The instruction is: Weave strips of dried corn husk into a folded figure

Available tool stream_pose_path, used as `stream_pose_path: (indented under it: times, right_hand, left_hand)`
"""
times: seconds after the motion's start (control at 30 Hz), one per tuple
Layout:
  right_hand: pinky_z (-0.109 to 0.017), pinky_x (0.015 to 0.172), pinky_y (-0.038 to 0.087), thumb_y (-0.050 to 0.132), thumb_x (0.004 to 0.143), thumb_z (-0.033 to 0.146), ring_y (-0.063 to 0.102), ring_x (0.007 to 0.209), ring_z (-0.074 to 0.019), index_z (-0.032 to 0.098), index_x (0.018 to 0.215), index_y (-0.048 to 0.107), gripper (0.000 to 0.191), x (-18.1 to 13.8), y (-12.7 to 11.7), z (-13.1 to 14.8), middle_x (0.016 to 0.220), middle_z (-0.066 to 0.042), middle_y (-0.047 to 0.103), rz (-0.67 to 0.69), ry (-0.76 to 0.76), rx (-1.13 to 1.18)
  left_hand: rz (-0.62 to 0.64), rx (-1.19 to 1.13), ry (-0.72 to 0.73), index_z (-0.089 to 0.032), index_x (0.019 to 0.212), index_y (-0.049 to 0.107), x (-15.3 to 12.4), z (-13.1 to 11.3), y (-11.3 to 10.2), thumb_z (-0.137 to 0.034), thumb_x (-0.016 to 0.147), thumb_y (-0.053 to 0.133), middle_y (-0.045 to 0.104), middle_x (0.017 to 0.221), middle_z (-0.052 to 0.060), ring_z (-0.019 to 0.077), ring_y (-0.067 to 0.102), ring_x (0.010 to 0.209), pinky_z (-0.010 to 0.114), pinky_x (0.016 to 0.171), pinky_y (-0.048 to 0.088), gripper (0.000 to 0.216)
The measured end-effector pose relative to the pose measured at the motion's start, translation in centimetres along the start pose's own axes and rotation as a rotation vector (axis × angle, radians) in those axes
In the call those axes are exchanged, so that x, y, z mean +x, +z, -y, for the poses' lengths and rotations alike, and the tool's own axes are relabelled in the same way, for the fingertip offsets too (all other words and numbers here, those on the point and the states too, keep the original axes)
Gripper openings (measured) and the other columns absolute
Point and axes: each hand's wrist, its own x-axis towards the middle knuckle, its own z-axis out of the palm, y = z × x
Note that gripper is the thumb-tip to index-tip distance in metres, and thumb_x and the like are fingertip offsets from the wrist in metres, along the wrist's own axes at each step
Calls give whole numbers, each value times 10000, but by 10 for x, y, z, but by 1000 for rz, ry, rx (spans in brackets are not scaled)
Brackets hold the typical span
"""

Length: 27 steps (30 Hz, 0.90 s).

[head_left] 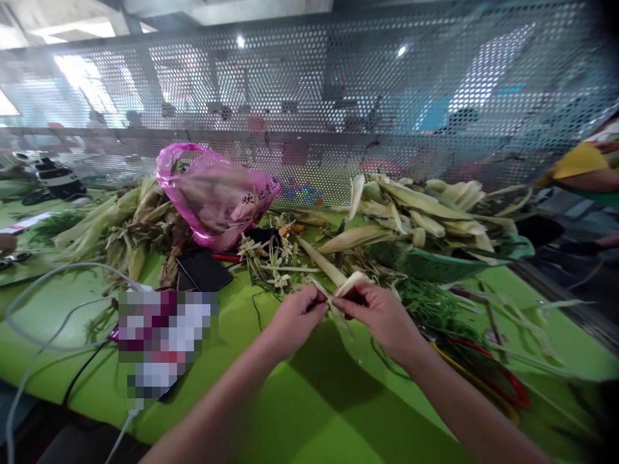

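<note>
Both hands meet above the middle of the green table, pinching pale corn husk strips between them. My left hand [300, 317] is closed, thumb and fingertips pressed on a narrow strip. My right hand [382, 316] is also closed, gripping a wider cream corn husk [354, 281] that sticks up above its fingers. The strips cross between the two hands, and a thin end hangs below them. Just beyond the hands lies a long pale stalk-like husk [320, 259]. To its left is a cluster of small pieces made of folded husk [280, 280].
A pink plastic bag [217, 193] stands before a perforated metal screen [309, 96]. Husks fill a green basket [435, 265] at right, near red-handled and yellow-handled tools [512, 383]. Left are dark phone-like objects [206, 270], a white cable [29, 309] and a husk pile [130, 225]. Another person's arm [587, 171] shows right.
</note>
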Motion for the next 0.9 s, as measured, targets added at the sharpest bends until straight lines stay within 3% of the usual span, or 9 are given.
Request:
stream_pose_path:
  times: [0.2,0.33,0.53,0.77,0.9]
  right_hand:
    - [-299,655,495,707,726,391,621,668,-177,177,783,679,224,3,-5,-4,723,-24,697,-30,22,73]
    - [-302,668,493,681,765,364,620,684,-184,185,754,681,179,1,-5,1,717,-23,690,-19,-69,-56]
    - [-281,676,503,608,816,263,630,798,-184,203,972,669,178,-2,-3,3,860,-28,680,53,-105,35]
    - [-295,700,484,619,773,223,596,758,-173,199,865,632,95,2,-2,-5,804,-26,646,11,-130,72]
    - [-314,754,485,631,790,245,598,802,-179,218,932,630,145,4,-5,-7,866,-29,647,-24,-154,46]
  left_hand:
    - [56,-193,-39,-176,810,541,-2,-1,3,-306,839,552,510,716,-8,121,458,673,252,663,359,134]
    - [29,-296,-70,-160,837,591,-1,-4,2,-445,811,606,583,820,38,146,513,777,262,728,398,287]
    - [21,-222,-119,-158,745,542,1,-2,0,-474,809,597,469,647,-19,106,425,600,249,599,344,327]
    - [133,-242,-92,-147,908,610,0,-2,-1,-467,795,629,495,733,-16,98,398,648,239,624,315,340]
    - [56,-310,-145,-133,857,622,-1,-1,0,-469,753,678,508,684,-21,86,407,608,232,596,314,357]
